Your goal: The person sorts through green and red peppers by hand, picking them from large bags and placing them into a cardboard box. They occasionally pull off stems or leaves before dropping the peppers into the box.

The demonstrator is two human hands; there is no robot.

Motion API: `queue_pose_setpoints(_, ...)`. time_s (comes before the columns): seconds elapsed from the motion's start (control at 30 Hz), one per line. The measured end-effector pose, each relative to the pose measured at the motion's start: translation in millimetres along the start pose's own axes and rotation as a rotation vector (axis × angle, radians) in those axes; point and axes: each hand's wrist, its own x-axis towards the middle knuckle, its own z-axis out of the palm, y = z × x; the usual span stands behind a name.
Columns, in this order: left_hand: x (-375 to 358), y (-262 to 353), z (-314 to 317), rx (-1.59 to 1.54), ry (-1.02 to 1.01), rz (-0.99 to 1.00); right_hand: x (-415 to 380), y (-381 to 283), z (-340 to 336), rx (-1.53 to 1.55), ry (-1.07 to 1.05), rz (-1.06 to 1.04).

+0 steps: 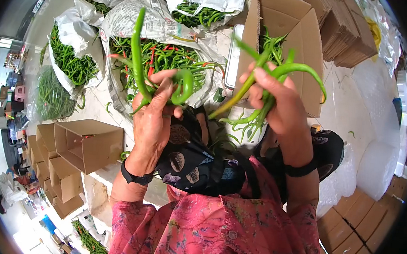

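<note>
My left hand (151, 114) is closed around green chili peppers (136, 51). One stands long and nearly upright, and another curls beside my fingers. In my right hand (287, 107) is a loose bunch of chili peppers (306, 69), pinched by thumb and fingers; one has a brownish length, and some are smeared by motion. Behind my left hand an open woven sack (147, 17) holds many green peppers with a few red ones. Just beyond my right hand stands an open cardboard box (306, 40) with green peppers inside. More green peppers (246, 123) show below my right hand, between my legs.
Further sacks of green peppers (73, 61) stand at the upper left. Open cardboard boxes (89, 142) are piled at the left. Flattened cardboard (344, 33) leans at the upper right, above bubble wrap (378, 163). A white-edged flat object (233, 58) lies beside the box.
</note>
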Motion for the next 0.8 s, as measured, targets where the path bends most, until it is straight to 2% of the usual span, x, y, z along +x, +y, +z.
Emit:
queue_pose_setpoints(0.07,2.4,3.8,4.1,0.019,0.045,0.027,-2.3,8.3,4.3,0.070,-0.092,0.040)
queue_pose_setpoints(0.13,4.9,13.8,0.4,0.038,0.189,0.165,1.7,6.2,-2.8,0.100,-0.061,0.057)
queue_pose_setpoints(0.2,5.5,20.0,-14.4,-0.009,0.114,0.171,7.4,6.3,-9.1,0.236,0.034,0.024)
queue_pose_setpoints(0.27,1.1,25.1,-19.2,0.276,-0.185,-0.018,6.7,6.5,-7.0,0.211,0.011,0.052)
queue_pose_setpoints(0.3,-7.3,20.1,-0.7,0.289,-0.208,0.097,5.7,6.8,-2.5,0.174,0.004,0.043)
queue_pose_setpoints(0.33,-13.4,36.5,9.0,0.489,-0.362,-0.137,4.6,8.0,4.5,0.139,-0.009,0.039)
queue_pose_setpoints(0.37,-13.4,25.2,11.0,0.593,-0.434,0.022,1.7,4.6,15.3,0.126,-0.014,0.042)
queue_pose_setpoints(0.4,-13.6,18.7,14.5,0.574,-0.437,-0.019,-2.4,2.0,27.8,0.127,-0.047,0.061)
queue_pose_setpoints(0.43,-12.3,18.7,16.5,0.689,-0.476,0.037,-7.4,0.3,40.3,0.086,-0.029,0.050)
queue_pose_setpoints(0.47,-13.1,11.2,16.3,0.519,-0.518,0.067,-7.9,1.1,49.5,0.045,-0.010,0.037)
queue_pose_setpoints(0.5,-16.6,11.7,12.3,0.487,-0.532,0.030,-3.1,3.4,42.0,-0.034,-0.145,0.085)
queue_pose_setpoints(0.57,-22.9,25.4,6.5,0.369,-0.558,-0.106,-2.6,7.6,60.5,-0.094,-0.194,0.047)
queue_pose_setpoints(0.6,-27.0,26.7,0.9,0.370,-0.540,-0.101,-3.5,7.3,68.1,-0.155,-0.220,-0.005)
queue_pose_setpoints(0.67,-37.6,26.1,-9.5,0.460,-0.312,-0.080,-4.8,4.1,76.1,-0.104,-0.269,0.048)
queue_pose_setpoints(0.7,-41.4,31.8,-12.3,0.446,-0.236,0.042,-5.2,2.4,79.9,-0.070,-0.179,0.012)
queue_pose_setpoints(0.73,-52.1,51.3,-18.3,0.392,-0.148,-0.130,-5.7,2.3,82.1,-0.036,-0.087,-0.023)
queue_pose_setpoints(0.77,-57.2,50.3,-33.5,0.209,-0.136,-0.098,-0.8,-2.3,68.9,-0.042,-0.121,0.003)
queue_pose_setpoints(0.8,-60.7,64.9,-46.1,0.216,-0.063,-0.241,3.0,-2.7,59.3,-0.040,-0.122,0.005)
